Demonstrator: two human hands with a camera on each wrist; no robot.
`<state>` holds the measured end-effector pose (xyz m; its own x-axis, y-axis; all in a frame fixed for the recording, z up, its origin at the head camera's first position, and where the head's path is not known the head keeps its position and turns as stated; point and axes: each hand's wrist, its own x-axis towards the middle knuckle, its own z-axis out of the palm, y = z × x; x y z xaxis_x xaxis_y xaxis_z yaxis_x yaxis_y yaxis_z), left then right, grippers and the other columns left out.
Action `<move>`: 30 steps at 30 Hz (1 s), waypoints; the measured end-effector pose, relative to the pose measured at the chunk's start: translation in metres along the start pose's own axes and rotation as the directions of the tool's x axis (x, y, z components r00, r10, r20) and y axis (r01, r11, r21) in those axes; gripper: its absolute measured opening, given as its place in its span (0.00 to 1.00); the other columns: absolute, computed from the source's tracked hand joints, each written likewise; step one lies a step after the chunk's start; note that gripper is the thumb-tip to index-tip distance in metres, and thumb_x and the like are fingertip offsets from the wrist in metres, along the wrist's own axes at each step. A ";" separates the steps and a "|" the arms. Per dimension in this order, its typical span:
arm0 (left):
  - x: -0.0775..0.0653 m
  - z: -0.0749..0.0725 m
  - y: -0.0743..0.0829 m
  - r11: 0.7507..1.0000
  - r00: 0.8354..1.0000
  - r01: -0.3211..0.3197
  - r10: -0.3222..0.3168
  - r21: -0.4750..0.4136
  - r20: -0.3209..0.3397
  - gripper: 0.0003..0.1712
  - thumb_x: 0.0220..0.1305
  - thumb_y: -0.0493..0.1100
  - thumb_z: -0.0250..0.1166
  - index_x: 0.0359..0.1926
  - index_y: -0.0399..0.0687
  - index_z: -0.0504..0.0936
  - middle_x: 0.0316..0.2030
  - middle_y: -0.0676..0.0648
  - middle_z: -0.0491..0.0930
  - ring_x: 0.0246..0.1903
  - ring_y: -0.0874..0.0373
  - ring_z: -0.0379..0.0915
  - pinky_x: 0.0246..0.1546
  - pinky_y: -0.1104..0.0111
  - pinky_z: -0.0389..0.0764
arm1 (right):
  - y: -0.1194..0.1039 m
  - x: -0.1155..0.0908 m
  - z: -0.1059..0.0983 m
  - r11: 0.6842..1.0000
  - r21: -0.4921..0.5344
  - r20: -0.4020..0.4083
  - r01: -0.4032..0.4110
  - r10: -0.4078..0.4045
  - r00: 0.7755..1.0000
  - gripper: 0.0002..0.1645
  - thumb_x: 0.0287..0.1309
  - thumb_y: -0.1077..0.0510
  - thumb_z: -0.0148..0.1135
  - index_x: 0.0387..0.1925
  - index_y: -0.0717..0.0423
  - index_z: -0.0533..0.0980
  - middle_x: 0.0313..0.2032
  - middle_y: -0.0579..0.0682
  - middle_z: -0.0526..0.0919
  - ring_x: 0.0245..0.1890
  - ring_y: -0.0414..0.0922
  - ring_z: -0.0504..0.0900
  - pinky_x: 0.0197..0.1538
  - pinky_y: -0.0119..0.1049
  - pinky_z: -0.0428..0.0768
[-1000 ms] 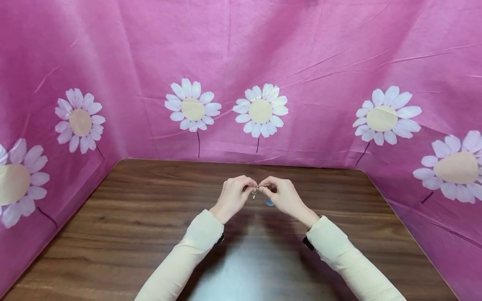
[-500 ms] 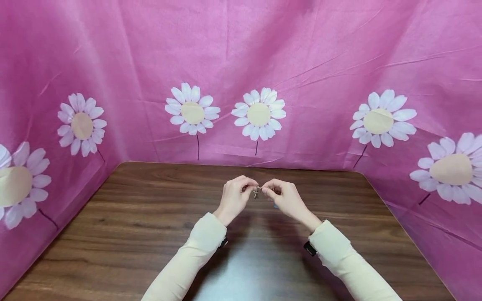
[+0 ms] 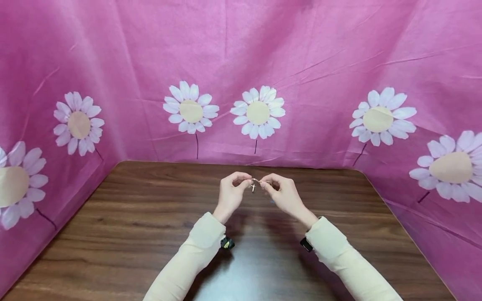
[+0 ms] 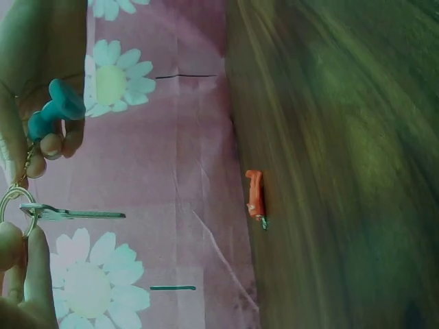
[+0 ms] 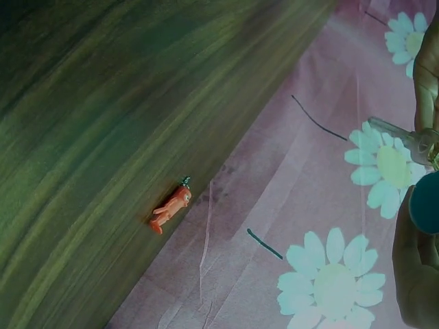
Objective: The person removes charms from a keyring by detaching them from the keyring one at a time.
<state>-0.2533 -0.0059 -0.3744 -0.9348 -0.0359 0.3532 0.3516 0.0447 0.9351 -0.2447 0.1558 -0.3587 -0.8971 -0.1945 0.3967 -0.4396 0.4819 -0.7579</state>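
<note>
In the head view my left hand (image 3: pixel 230 192) and right hand (image 3: pixel 284 193) meet above the table, fingertips a short gap apart. The left thumb and fingers pinch a metal key ring (image 4: pixel 31 195). From it hangs a key (image 4: pixel 82 214), also visible as a small silver key (image 3: pixel 253 188) between the hands. My right fingers pinch the short gold chain (image 4: pixel 27 164) that joins the ring to a teal knob-shaped charm (image 4: pixel 58 110). In the right wrist view that charm (image 5: pixel 426 202) appears as a round disc partly covering the right hand. The exact finger contact there is hidden.
A small orange figure with a green tip (image 4: pixel 255 195) lies on the wooden table (image 3: pixel 132 217) near its far edge; the right wrist view shows this orange figure (image 5: pixel 171 209) too. A pink curtain with white daisies (image 3: pixel 320 50) surrounds the table on several sides.
My left hand has risen slightly and drawn a little left, widening the gap between fingertips. An arc of the ring now shows there. The blue charm has become mostly hidden in the head view.
</note>
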 end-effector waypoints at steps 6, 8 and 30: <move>0.004 -0.002 -0.006 0.995 0.995 -0.040 0.032 0.089 0.095 0.11 0.57 0.32 0.62 0.41 0.33 0.80 0.34 0.37 0.83 0.32 0.50 0.79 0.34 0.68 0.79 | -0.003 0.006 -0.001 1.000 -0.018 0.021 0.011 -0.010 1.000 0.03 0.56 0.62 0.59 0.31 0.57 0.79 0.20 0.54 0.80 0.20 0.43 0.77 0.18 0.30 0.73; 0.003 -0.001 -0.008 0.988 0.990 -0.056 0.036 0.145 0.137 0.11 0.58 0.35 0.61 0.42 0.37 0.81 0.35 0.40 0.83 0.33 0.52 0.79 0.35 0.70 0.78 | -0.002 0.006 -0.003 1.000 -0.028 0.028 0.005 -0.004 1.000 0.03 0.56 0.63 0.59 0.31 0.57 0.79 0.20 0.53 0.80 0.21 0.43 0.77 0.19 0.29 0.73; 0.000 -0.004 0.014 0.645 0.873 -0.486 0.392 0.590 0.291 0.02 0.49 0.38 0.68 0.28 0.48 0.84 0.25 0.52 0.81 0.24 0.62 0.76 0.27 0.69 0.75 | -0.008 0.000 -0.007 0.995 -0.032 0.105 -0.098 0.100 0.989 0.06 0.57 0.59 0.59 0.33 0.58 0.79 0.21 0.57 0.78 0.18 0.42 0.75 0.20 0.34 0.77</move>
<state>-0.2479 -0.0096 -0.3609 -0.6924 0.2766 0.6664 0.6521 0.6351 0.4140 -0.2409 0.1581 -0.3495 -0.9363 -0.2339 0.2619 -0.3484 0.5254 -0.7763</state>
